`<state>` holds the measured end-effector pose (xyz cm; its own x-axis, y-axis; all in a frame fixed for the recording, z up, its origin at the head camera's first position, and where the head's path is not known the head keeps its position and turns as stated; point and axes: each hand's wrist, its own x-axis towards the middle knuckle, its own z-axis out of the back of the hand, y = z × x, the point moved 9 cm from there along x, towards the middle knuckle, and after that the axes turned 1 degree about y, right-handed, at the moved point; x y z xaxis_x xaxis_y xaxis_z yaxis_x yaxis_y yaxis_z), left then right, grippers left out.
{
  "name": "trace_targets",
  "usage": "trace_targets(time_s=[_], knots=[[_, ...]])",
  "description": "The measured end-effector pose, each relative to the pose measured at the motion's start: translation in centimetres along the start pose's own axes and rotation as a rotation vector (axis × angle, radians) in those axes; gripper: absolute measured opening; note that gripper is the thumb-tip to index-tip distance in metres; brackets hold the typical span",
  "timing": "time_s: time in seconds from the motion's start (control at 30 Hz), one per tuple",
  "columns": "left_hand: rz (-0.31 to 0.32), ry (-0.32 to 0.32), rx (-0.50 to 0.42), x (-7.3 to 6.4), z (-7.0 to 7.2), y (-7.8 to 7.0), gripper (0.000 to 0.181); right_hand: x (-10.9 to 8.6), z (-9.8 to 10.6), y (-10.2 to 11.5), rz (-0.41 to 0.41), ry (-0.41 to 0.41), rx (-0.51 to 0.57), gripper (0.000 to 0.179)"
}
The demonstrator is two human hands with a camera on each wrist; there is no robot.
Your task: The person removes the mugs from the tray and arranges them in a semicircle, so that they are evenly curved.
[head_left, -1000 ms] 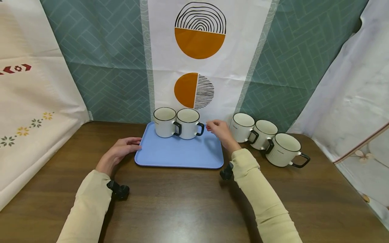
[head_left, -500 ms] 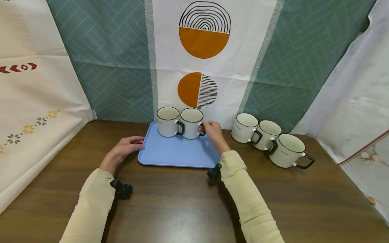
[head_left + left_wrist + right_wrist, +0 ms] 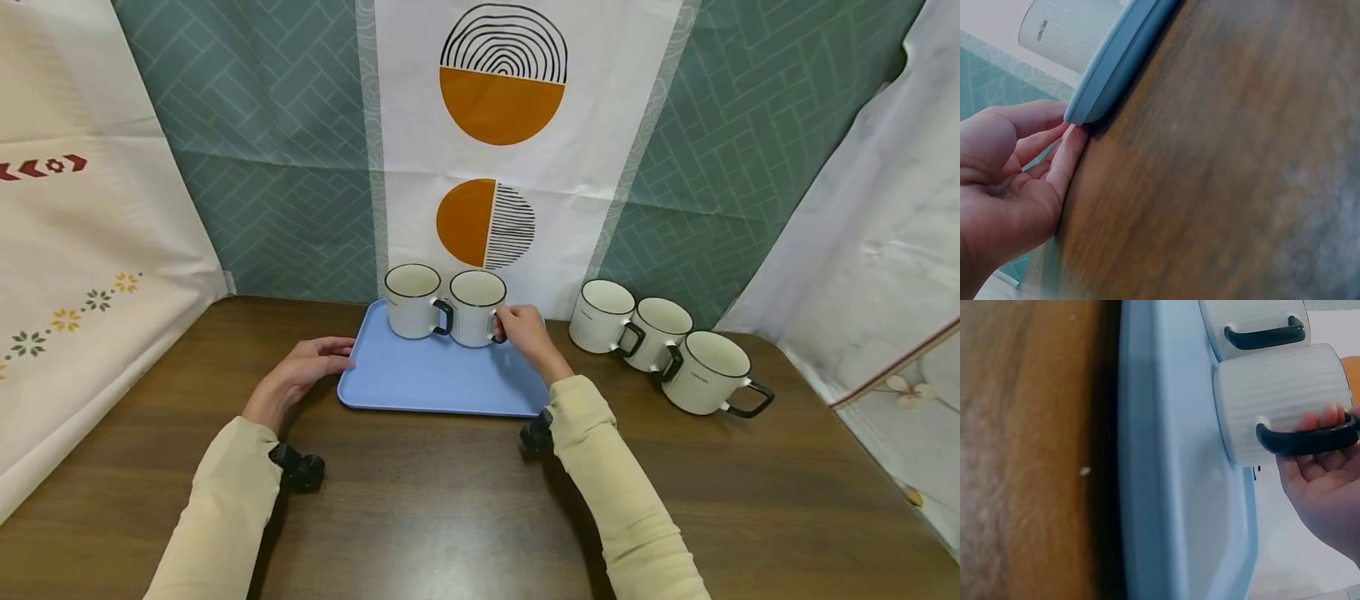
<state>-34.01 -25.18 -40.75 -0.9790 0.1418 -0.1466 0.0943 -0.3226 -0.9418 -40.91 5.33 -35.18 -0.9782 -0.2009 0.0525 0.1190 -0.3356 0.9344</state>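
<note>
A light blue tray lies on the wooden table with two white, black-rimmed mugs along its far side. By its black handle, my right hand grips the right-hand mug. In the right wrist view, fingers pass through this handle and the thumb lies outside it. Just left stands the other mug, a narrow gap between them. My left hand is at the tray's left edge. The left wrist view shows its thumb and fingers holding the tray rim.
Three more such mugs stand in a slanting row right of the tray: a back one, a middle one and a front one. A patterned cloth hangs behind the table.
My right hand has come left from beside the mug to its handle and taken hold. The held mug has shifted slightly right, away from its neighbour. The left hand stays at the tray edge.
</note>
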Motion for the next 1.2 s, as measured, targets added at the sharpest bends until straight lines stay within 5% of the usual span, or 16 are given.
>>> trace_targets(time_s=[0.8, 1.2], knots=[[0.024, 0.017, 0.007, -0.1, 0.0, 0.2, 0.056, -2.3, 4.7, -0.9, 0.028, -0.118, 0.111, 0.037], [0.019, 0.012, 0.016, 0.0, 0.0, 0.3, 0.055, -5.0, 7.8, -1.4, 0.023, -0.186, 0.325, 0.044]])
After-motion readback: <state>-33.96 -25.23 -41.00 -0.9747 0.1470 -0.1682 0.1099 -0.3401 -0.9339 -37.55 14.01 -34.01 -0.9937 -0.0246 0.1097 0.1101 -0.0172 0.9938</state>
